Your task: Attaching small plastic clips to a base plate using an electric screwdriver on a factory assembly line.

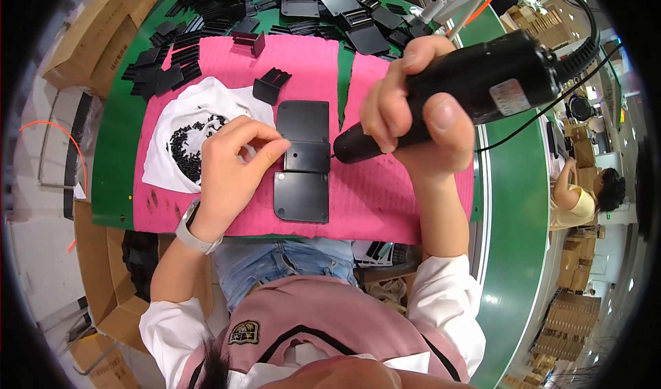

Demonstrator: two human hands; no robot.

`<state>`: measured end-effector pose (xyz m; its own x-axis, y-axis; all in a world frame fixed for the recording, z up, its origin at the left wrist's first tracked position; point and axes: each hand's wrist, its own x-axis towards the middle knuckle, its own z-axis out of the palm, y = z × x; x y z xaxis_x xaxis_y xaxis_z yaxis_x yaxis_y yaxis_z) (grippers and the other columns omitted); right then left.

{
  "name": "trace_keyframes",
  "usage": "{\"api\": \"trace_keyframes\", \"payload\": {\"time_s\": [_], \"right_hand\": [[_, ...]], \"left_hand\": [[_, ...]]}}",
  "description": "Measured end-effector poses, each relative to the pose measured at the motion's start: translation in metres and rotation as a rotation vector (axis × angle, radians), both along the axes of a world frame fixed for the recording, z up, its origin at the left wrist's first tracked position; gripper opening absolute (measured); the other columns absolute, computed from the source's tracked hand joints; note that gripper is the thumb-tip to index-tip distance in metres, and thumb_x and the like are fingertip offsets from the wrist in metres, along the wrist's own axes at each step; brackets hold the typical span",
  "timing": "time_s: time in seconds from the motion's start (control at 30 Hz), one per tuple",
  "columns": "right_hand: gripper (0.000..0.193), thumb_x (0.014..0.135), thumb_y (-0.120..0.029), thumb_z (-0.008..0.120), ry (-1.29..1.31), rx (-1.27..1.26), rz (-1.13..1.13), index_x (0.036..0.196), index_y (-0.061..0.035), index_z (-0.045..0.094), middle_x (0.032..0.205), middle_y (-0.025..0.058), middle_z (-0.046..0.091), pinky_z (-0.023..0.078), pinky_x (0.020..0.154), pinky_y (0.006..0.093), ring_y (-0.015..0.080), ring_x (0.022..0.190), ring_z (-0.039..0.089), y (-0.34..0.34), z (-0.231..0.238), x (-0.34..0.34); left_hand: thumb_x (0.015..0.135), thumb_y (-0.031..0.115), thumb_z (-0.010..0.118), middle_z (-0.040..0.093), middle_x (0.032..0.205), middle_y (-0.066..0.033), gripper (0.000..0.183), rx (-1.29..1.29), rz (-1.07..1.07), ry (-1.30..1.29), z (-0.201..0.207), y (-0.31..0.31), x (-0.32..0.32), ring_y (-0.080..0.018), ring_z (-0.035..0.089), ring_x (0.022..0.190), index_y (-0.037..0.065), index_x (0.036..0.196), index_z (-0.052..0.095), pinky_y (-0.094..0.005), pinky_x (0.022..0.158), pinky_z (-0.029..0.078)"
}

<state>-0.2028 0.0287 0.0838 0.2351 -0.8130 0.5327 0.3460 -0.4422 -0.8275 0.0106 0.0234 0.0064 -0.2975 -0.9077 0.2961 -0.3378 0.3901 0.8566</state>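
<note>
My right hand [430, 124] is wrapped round a black electric screwdriver [475, 79], whose tip points left at the right edge of a black hinged plate piece [307, 158]. That piece lies flat on the pink foam mat [385, 203], with a wider rounded panel above and another below its narrow middle part. A hole shows in the middle part. My left hand [237, 158] is at its left edge, thumb and forefinger pinched together; whatever they may hold is too small to make out. Left of it, a white cloth [162, 131] holds a heap of small black screws [182, 151].
Two loose black brackets [270, 86] stand on the mat's far side. Many black parts [303, 7] are heaped along the far end of the green table [110, 175]. Cardboard boxes [100, 38] stand at the left. A cord [582, 58] trails from the screwdriver. Another person [578, 200] sits far right.
</note>
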Motion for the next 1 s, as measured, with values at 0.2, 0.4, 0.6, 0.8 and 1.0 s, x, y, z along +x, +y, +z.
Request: {"api": "trace_keyframes", "payload": {"time_s": [0.2,0.4,0.6,0.8,1.0], "right_hand": [[0.034,0.081,-0.026,0.059,0.013,0.102,-0.048,0.103,-0.0045,0.043,0.057,0.0054,0.045,0.035,0.039,0.027,0.0145,0.04,0.042,-0.001,-0.007,0.008],[0.037,0.076,-0.024,0.07,0.077,-0.016,-0.014,0.09,-0.0042,0.042,0.054,0.0048,0.046,0.036,0.037,0.0245,0.012,0.04,0.042,0.0,-0.012,0.017],[0.034,0.077,-0.021,0.069,0.082,0.005,-0.03,0.089,-0.0036,0.042,0.054,0.0049,0.045,0.036,0.037,0.0245,0.0116,0.04,0.042,0.0,-0.015,0.022],[0.032,0.078,-0.019,0.068,0.081,0.016,-0.053,0.088,-0.0028,0.042,0.054,0.005,0.045,0.036,0.037,0.0245,0.0111,0.04,0.042,0.001,-0.016,0.021],[0.03,0.077,-0.016,0.068,0.13,-0.048,-0.117,0.088,-0.0028,0.043,0.057,0.0055,0.049,0.039,0.04,0.0243,0.0106,0.042,0.045,0.006,-0.017,0.029]], "left_hand": [[0.077,0.004,0.071,0.058,0.069,-0.0036,0.012,0.221,-0.076,0.07,-0.014,0.006,0.002,-0.006,0.054,0.057,-0.002,0.075,0.06,-0.0197,0.05,0.039],[0.079,0.005,0.07,0.057,0.062,-0.0029,0.016,0.351,-0.093,0.138,-0.02,0.007,-0.001,-0.0036,0.051,0.051,-0.003,0.075,0.056,-0.0199,0.049,0.038],[0.079,0.005,0.069,0.057,0.058,-0.0028,0.017,0.31,-0.082,0.117,-0.02,0.009,-0.001,-0.0038,0.052,0.051,-0.003,0.075,0.055,-0.0203,0.049,0.039],[0.079,0.005,0.07,0.058,0.058,-0.0039,0.018,0.297,-0.074,0.087,-0.019,0.009,-0.003,-0.0046,0.053,0.052,-0.003,0.076,0.054,-0.0213,0.049,0.04],[0.079,0.006,0.069,0.058,0.06,-0.0055,0.016,0.26,-0.05,0.115,-0.024,0.01,-0.003,-0.007,0.054,0.053,-0.003,0.076,0.056,-0.023,0.049,0.04]]}}
